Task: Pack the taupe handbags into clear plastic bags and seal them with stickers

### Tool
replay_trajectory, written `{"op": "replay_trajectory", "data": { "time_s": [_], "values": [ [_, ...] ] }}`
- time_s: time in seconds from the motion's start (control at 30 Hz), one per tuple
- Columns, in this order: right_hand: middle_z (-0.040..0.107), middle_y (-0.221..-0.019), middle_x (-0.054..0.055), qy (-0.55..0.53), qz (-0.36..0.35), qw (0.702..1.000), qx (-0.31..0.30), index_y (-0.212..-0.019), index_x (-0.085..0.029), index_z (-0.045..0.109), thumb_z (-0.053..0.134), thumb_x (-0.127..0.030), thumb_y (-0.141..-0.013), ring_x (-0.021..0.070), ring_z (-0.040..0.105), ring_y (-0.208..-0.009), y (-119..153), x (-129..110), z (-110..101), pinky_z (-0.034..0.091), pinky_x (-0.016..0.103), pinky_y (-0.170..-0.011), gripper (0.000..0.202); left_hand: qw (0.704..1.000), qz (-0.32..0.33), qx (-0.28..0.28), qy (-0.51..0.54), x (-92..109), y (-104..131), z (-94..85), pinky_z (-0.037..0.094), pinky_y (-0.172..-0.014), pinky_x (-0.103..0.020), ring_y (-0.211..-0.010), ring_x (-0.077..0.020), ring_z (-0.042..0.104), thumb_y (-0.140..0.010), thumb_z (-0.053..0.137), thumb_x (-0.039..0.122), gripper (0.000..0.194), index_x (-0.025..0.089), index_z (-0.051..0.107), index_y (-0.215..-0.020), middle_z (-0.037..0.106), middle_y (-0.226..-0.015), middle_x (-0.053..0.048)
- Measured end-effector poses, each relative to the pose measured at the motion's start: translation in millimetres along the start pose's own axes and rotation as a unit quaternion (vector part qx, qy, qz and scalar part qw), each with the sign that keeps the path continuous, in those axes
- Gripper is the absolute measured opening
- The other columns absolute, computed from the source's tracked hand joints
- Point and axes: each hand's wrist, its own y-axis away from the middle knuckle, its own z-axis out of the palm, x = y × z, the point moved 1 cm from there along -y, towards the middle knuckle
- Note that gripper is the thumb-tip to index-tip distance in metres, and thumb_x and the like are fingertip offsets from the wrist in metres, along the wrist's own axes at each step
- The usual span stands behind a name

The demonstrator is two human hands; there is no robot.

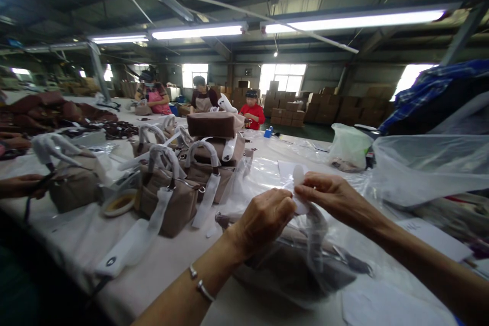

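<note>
A dark taupe handbag [290,270] lies on the table in front of me, inside or under clear plastic film. Its handle [317,221] stands up under whitish wrapping. Above the handle, my right hand [328,193] pinches a small whitish translucent strip [299,175] with rounded ends. Beside it on the left, my left hand [263,216] is closed, fingertips at the same strip; what its fingers grip is hidden. A bracelet circles my left wrist.
Taupe handbags [168,209] with wrapped handles stand to the left, near a tape roll [120,201]. At far left, a co-worker's hand [23,186] touches another handbag [76,186]. Plastic bags [428,163] and papers [435,237] lie right. Several people work behind the table.
</note>
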Motion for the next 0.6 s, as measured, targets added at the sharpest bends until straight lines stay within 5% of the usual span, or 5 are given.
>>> {"op": "replay_trajectory", "data": {
  "time_s": [0.17,0.33,0.5,0.6],
  "values": [
    [0.037,-0.05,-0.007,-0.157,0.188,0.963,-0.117,-0.057,-0.018,0.049,0.072,-0.043,-0.069,0.0061,0.03,-0.047,-11.2,11.6,5.3,0.022,0.021,-0.045,0.037,0.996,0.074,0.046,-0.023,1.8,9.4,-6.6,0.055,-0.074,-0.028,-0.083,-0.0143,0.061,-0.099,0.042,0.015,0.016,0.017,0.054,-0.088,0.064,-0.104,-0.008],
    [0.052,-0.055,-0.002,-0.191,0.262,0.902,-0.284,-0.06,-0.014,0.063,0.066,-0.025,-0.062,0.0073,0.043,-0.049,-20.3,21.9,12.7,0.033,0.019,-0.048,0.011,0.992,0.126,0.016,-0.022,6.3,10.5,-2.8,0.054,-0.075,-0.029,-0.085,-0.0162,0.059,-0.096,0.052,0.021,0.015,0.017,0.059,-0.084,0.064,-0.099,-0.007],
    [0.054,-0.051,-0.001,-0.121,0.257,0.91,-0.302,-0.055,-0.016,0.066,0.059,-0.02,-0.054,0.0085,0.042,-0.047,-19.4,28.4,28.3,0.033,0.021,-0.045,0.008,0.992,0.123,0.007,0.0,12.1,6.8,-4.0,0.051,-0.071,-0.027,-0.077,-0.0141,0.058,-0.097,0.05,0.02,0.019,0.019,0.056,-0.078,0.065,-0.093,-0.003],
    [0.058,-0.053,0.0,-0.087,0.239,0.926,-0.28,-0.055,-0.017,0.065,0.06,-0.021,-0.056,0.0102,0.045,-0.048,-15.9,28.3,31.0,0.035,0.022,-0.045,0.007,0.996,0.046,-0.043,0.064,6.7,0.8,-13.3,0.051,-0.071,-0.027,-0.078,-0.0141,0.059,-0.098,0.047,0.024,0.016,0.018,0.054,-0.085,0.065,-0.09,-0.003]
  ]
}}
